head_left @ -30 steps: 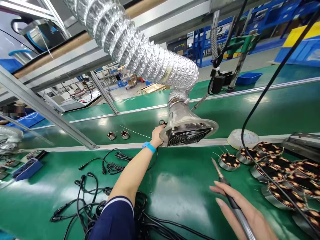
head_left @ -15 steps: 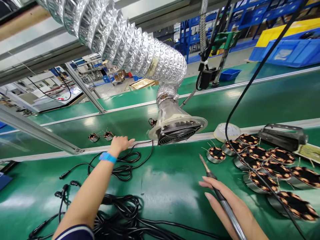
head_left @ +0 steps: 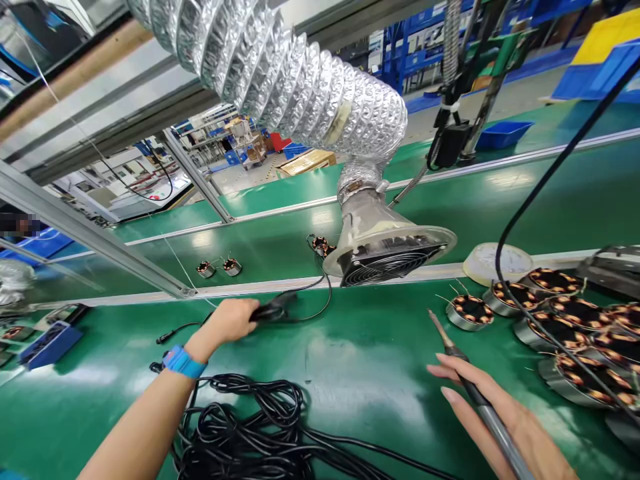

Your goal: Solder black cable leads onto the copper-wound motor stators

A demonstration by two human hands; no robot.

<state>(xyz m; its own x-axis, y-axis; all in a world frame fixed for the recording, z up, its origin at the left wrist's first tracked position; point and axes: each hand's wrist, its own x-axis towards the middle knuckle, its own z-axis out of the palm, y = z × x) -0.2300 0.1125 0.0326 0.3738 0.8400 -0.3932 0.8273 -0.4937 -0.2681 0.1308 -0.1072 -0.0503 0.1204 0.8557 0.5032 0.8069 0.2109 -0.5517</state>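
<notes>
My left hand [head_left: 227, 328], with a blue band at the wrist, is closed round a bundled black cable [head_left: 277, 309] just above the green bench. From that bundle the cable runs toward a copper-wound stator [head_left: 320, 246] behind the fan hood. A soldering iron [head_left: 475, 393] rests in my right hand [head_left: 520, 413], its bare tip pointing forward and to the left. Closest to the tip stands a stator [head_left: 470, 311] with thin wire ends sticking up. Several more stators [head_left: 567, 333] are grouped at the right.
A fan hood [head_left: 395, 250] hangs over the bench from a silver duct [head_left: 320, 100]. Tangled black cables [head_left: 245, 427] lie in front. Two small stators [head_left: 219, 268] sit beyond the rail. A black cord [head_left: 525, 213] crosses the right side.
My left hand has come back from near the small stators and taken hold of the bundled cable, now lifted. My right hand still holds the soldering iron. The view has shifted left.
</notes>
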